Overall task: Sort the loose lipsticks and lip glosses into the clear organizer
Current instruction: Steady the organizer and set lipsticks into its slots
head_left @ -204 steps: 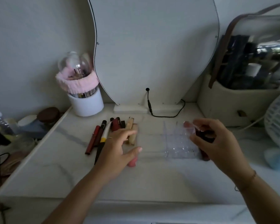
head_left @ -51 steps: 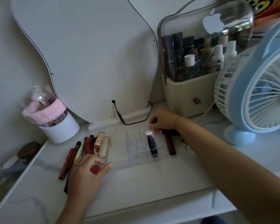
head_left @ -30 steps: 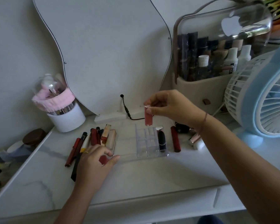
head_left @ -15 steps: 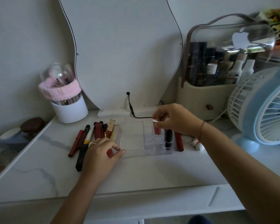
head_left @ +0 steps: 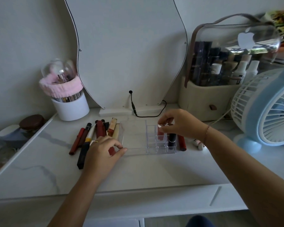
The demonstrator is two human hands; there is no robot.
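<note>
Head view: the right hand pinches the cap of a pink lip gloss standing in a far slot of the organizer. It looks light and slick, so the cap seems the best hold. The left hand curls round a red lipstick.

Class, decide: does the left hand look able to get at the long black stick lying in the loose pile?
Probably yes: the long black stick lies uncovered right beside the left hand. But that hand's grip seems to hold a red lipstick, which would have to go first.
</note>
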